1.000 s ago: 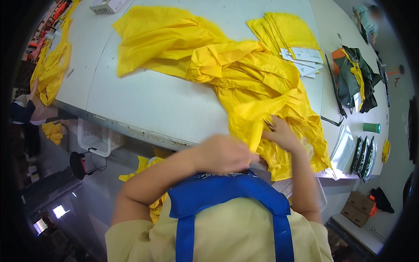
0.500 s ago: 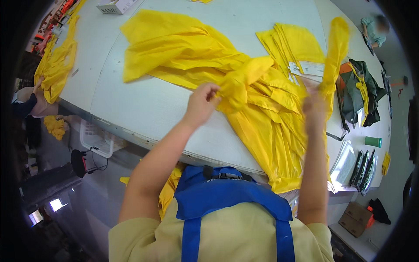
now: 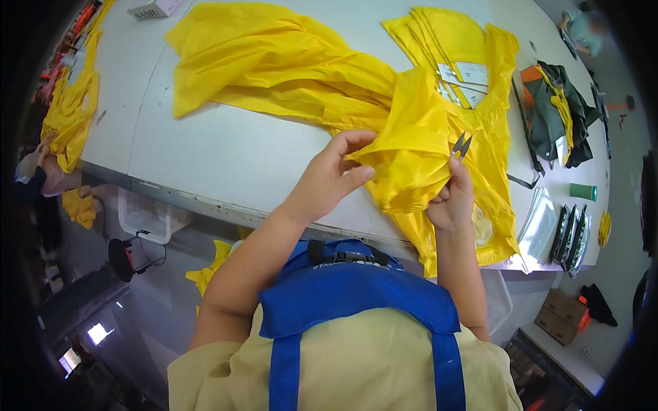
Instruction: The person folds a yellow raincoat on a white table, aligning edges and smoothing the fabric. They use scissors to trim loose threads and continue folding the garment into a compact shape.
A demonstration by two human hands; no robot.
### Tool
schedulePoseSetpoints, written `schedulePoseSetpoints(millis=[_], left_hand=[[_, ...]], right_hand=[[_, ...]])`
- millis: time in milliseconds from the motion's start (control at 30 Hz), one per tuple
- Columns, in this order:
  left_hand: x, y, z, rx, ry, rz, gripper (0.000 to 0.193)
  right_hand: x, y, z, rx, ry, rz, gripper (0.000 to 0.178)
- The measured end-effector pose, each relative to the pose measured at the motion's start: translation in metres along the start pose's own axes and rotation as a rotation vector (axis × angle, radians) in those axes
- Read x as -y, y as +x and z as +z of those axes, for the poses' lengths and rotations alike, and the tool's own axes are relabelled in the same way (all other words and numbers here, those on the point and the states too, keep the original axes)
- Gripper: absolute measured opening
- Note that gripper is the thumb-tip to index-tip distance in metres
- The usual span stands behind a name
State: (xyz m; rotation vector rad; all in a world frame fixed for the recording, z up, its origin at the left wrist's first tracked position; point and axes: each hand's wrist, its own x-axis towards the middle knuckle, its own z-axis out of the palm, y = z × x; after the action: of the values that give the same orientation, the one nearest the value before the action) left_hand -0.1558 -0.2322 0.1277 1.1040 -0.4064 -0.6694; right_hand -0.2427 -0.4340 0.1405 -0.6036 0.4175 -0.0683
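Observation:
A yellow garment [image 3: 260,55] of thin, shiny cloth spreads over the table before me, and part of it is lifted and bunched between my hands. My left hand [image 3: 325,178] is curled at the left edge of the bunch, its thumb in front and some fingertips hidden by the cloth. My right hand [image 3: 452,202] is closed at the bunch's right side around a small pair of thread snips [image 3: 462,145]. Their dark blades point up and away from me, slightly apart. The right fingers also press against the cloth.
Beyond the garment lies a stack of yellow pieces [image 3: 445,34] with white labels [image 3: 473,72]. To the right are a dark green bundle [image 3: 558,116], a green cylinder [image 3: 583,192] and dark packets [image 3: 569,236]. A white box [image 3: 152,8] stands far left. Another person's hand [image 3: 46,145] touches yellow cloth.
My right hand has come down and inward from the far right, letting the raised yellow strip drop to the table. The bunched part has moved nearer and is turned between both hands. The snips now show.

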Motion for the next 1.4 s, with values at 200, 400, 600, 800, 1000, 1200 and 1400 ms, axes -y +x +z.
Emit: schedulePoseSetpoints(millis=[200,400,600,800,1000,1200,1400], left_hand=[[-0.026,0.000,0.021,-0.042,0.106,-0.021,0.016],[-0.053,-0.016,0.027,0.046,0.416,-0.066,0.022],[-0.053,-0.021,0.033,0.155,0.212,-0.150,0.024],[-0.062,-0.027,0.049,0.041,0.272,-0.021,0.003],[-0.055,-0.032,0.046,-0.085,0.900,0.729,0.029],[-0.043,-0.034,0.048,-0.212,0.889,0.908,0.029],[-0.031,-0.034,0.048,-0.083,0.708,0.799,0.032]], right_hand=[[0.005,-0.019,-0.018,0.059,0.187,0.040,0.030],[0.016,-0.048,0.019,-0.139,-0.834,-0.346,0.051],[0.019,-0.053,0.049,-0.014,-1.244,-0.370,0.013],[0.019,-0.059,0.049,0.041,-1.136,-0.472,0.010],[0.011,-0.066,0.055,0.238,-1.494,-1.252,0.025],[0.009,-0.070,0.051,0.353,-1.553,-1.242,0.025],[0.004,-0.070,0.056,0.258,-1.413,-1.064,0.023]])
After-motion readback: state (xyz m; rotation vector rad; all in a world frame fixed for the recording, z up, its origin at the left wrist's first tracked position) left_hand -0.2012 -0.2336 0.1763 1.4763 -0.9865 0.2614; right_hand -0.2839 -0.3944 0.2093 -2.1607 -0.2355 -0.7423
